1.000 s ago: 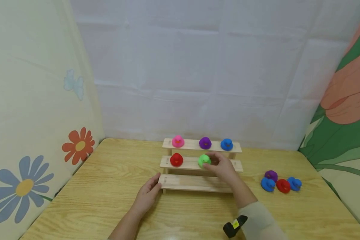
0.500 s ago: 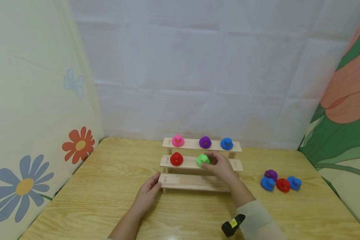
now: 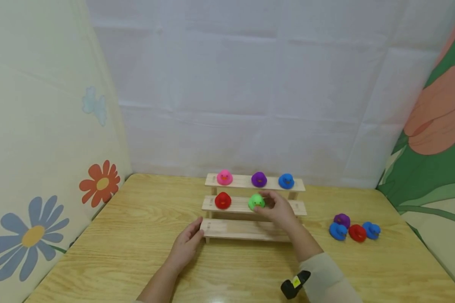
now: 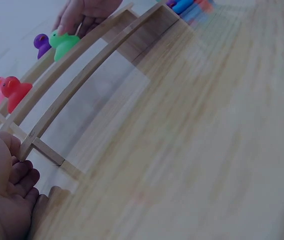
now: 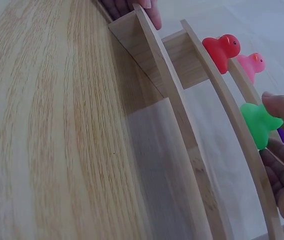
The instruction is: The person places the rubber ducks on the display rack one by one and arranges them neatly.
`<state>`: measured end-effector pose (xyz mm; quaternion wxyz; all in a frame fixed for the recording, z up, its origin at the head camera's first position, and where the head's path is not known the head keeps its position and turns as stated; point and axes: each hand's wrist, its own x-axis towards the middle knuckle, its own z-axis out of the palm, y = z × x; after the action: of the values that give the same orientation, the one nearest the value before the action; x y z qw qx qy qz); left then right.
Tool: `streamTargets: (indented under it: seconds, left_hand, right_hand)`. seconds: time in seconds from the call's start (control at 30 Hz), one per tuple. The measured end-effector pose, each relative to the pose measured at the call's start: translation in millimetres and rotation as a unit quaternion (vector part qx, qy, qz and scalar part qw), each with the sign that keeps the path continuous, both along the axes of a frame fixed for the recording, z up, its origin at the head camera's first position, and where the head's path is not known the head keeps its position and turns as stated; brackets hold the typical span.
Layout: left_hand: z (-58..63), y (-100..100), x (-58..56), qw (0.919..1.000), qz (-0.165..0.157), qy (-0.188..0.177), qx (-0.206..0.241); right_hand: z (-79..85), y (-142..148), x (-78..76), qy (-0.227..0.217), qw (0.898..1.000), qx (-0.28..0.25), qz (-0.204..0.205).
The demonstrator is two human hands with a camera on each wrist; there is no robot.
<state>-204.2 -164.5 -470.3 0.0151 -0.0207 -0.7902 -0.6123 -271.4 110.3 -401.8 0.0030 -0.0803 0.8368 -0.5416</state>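
A three-step wooden rack point(image 3: 246, 230) stands on the table. My left hand point(image 3: 185, 246) holds the left end of its lowest step, the thumb by the front corner. On the middle step, my right hand point(image 3: 278, 209) holds a green rubber duck point(image 3: 256, 202) between thumb and fingers; in the right wrist view the thumb lies at the top of the green duck point(image 5: 257, 125). A red duck point(image 3: 223, 200) sits to its left on the same step. The top step carries a pink duck point(image 3: 224, 177), a purple duck point(image 3: 259, 179) and a blue duck point(image 3: 286, 181).
Right of the rack, a loose group lies on the table point(image 3: 136, 219): a purple duck point(image 3: 342, 220), a red duck point(image 3: 358, 233) and two blue ducks, one at the left point(image 3: 338, 231). A white cloth point(image 3: 227, 105) hangs behind, with flower-printed panels at both sides.
The right hand has shifted the green duck slightly left along the middle step, and both then stay nearly still. My left hand keeps its place at the rack's end.
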Motion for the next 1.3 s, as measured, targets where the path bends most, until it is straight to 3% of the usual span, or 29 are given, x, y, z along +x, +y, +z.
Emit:
streamTargets:
  seconds: [1.3]
  left_hand:
    - [-1.4, 0, -1.3, 1.0000, 0.004, -0.004, 0.003]
  right_hand:
    - [-4.6, 84, 24.7, 0.025, 0.998, 0.029, -0.045]
